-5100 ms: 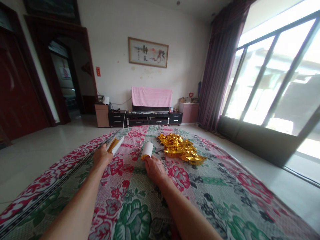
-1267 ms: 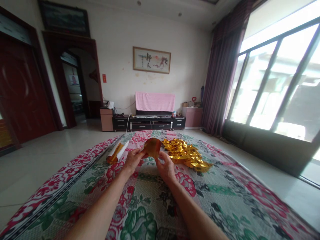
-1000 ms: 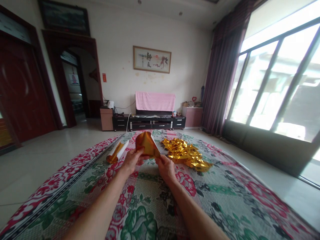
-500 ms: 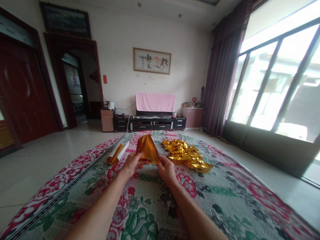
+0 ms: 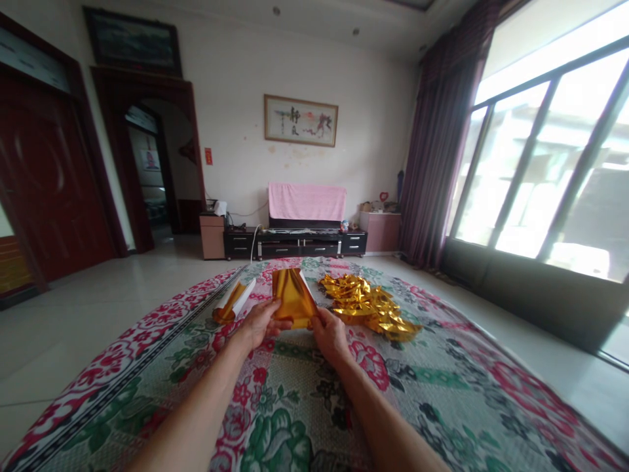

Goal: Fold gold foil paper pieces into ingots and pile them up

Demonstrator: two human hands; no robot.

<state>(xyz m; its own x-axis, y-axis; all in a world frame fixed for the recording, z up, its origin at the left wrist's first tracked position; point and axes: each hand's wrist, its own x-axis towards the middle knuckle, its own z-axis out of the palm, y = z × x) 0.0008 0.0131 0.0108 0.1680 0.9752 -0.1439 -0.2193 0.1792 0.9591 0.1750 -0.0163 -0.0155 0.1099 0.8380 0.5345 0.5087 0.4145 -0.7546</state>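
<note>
Between my two hands a sheet of gold foil paper (image 5: 295, 295) is held up just above the cloth-covered surface, its white side showing along the right edge. My left hand (image 5: 262, 322) pinches its lower left corner, thumb on the gold face. My right hand (image 5: 331, 333) grips the lower right corner between thumb and fingers. Left of the hands lies a curled stack of gold and white foil paper (image 5: 234, 301). To the right sits a heap of folded shiny gold foil pieces (image 5: 368, 307).
A flowered cloth (image 5: 280, 432) in green, pink and grey spreads under everything. Beyond it stands a low black cabinet (image 5: 282, 248) with a pink cloth (image 5: 307, 200) above. A big window (image 5: 540, 170) with a purple curtain (image 5: 435, 157) is at right.
The gold foil sheet has been turned slightly so its face looks flatter and more upright. Both hands keep hold of it. The whole view has shifted very little.
</note>
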